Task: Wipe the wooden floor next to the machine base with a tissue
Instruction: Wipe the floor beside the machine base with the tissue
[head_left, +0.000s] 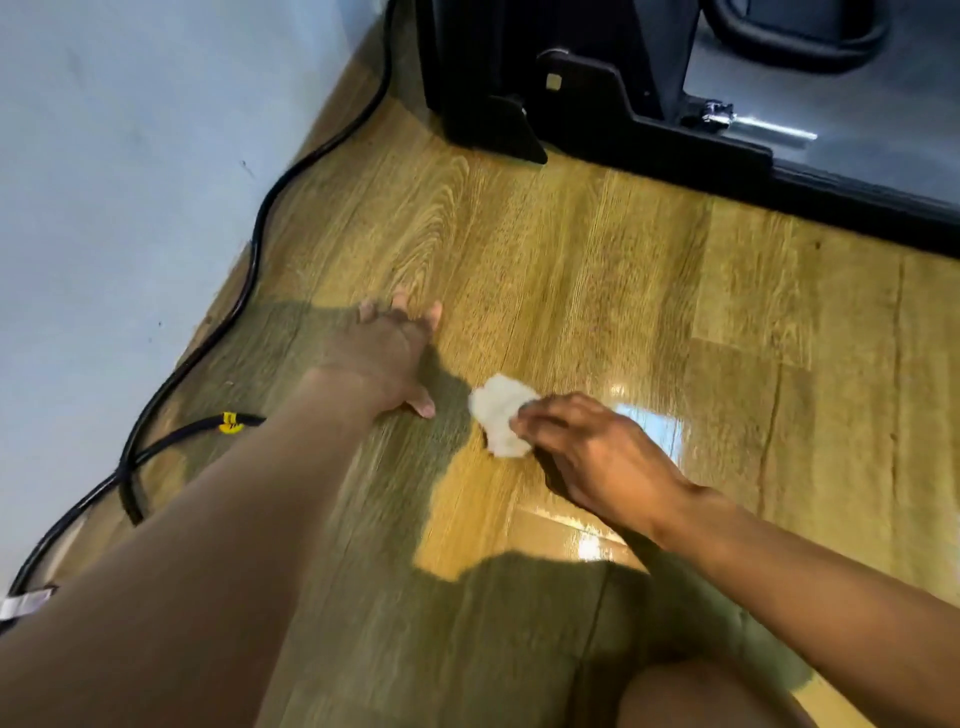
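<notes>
Before the black machine base, on the wooden floor that runs out from its foot, a crumpled white tissue lies against the boards, well apart from the base itself. The right hand grips the tissue, its fingers curled over the edge farther from the base and holding the wad down on the floor. The left hand rests flat on the floor just beside the tissue, a little nearer the base, with fingers straight and spread, thumb out, holding nothing. Both forearms are bare and reach toward the base. A black cable comes from behind the base and trails along the foot of the pale grey wall, carrying a small yellow tag far from the base. Bright glare lies on the boards beside the right hand.
</notes>
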